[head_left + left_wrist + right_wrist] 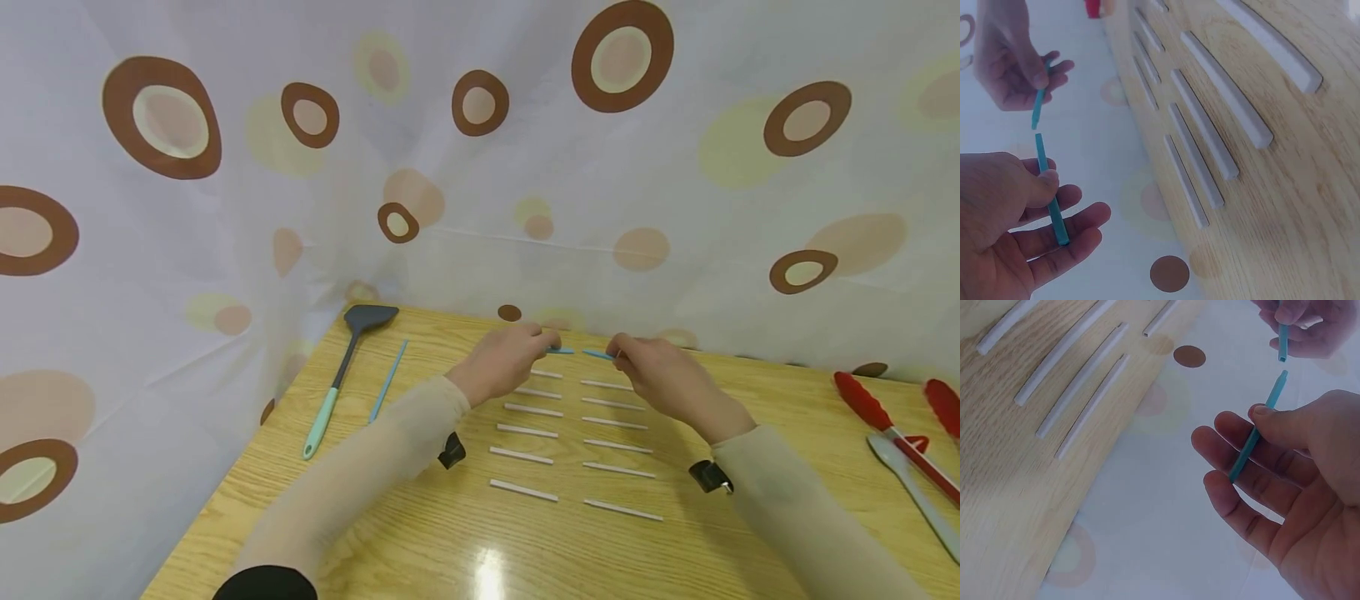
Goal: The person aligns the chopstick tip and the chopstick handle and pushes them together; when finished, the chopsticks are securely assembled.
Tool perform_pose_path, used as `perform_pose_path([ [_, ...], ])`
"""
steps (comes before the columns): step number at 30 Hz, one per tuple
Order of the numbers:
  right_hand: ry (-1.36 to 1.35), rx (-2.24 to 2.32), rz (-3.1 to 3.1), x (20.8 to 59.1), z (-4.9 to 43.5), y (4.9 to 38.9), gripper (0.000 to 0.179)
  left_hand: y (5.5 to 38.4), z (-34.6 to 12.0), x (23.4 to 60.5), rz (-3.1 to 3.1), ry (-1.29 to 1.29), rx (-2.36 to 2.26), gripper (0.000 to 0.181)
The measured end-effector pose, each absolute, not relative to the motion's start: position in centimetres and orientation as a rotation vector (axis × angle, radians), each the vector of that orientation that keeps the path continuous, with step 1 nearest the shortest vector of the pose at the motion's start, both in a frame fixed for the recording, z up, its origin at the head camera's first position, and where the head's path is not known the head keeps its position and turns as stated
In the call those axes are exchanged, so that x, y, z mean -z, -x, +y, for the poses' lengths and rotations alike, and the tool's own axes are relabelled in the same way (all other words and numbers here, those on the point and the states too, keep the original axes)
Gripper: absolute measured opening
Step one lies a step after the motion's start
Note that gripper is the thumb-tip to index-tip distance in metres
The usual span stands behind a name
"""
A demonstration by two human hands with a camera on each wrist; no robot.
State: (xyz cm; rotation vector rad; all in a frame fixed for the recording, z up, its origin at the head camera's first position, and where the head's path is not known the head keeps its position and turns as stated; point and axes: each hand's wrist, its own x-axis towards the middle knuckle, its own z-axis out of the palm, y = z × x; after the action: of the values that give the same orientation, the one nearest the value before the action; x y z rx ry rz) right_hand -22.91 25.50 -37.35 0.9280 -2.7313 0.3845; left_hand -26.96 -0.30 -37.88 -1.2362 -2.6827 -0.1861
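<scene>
My left hand (504, 364) pinches a short blue stick (1057, 220) between thumb and fingers; its facing end looks square and hollow in the right wrist view. A second blue stick (1248, 450), with a narrower stepped tip, is pinched in my right hand (670, 382). The two sticks point at each other above the far part of the table, nearly in line, a small gap between their ends. Below the hands, white sticks lie in two columns, the left column (523, 490) and the right column (624, 510), several in each.
On the left of the wooden table (420, 542) lie a long blue stick (388, 382) and a dark spatula (347, 358) with a mint handle. Red-tipped tongs (862, 400) and a grey spoon (911, 483) lie at the right. A patterned curtain (480, 167) hangs behind.
</scene>
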Motion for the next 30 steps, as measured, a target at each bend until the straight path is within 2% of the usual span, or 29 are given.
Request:
perform_pose_path([
  [21,-0.976,-0.399,-2.704,37.16,24.98,22.61,0.012,26.71,0.03,37.97,-2.677,1.258,0.231,0.021],
  [30,-0.992,-0.370,-2.644,37.16,24.98,22.09,0.011,26.25,0.03,37.92,-2.676,1.270,0.161,0.029],
])
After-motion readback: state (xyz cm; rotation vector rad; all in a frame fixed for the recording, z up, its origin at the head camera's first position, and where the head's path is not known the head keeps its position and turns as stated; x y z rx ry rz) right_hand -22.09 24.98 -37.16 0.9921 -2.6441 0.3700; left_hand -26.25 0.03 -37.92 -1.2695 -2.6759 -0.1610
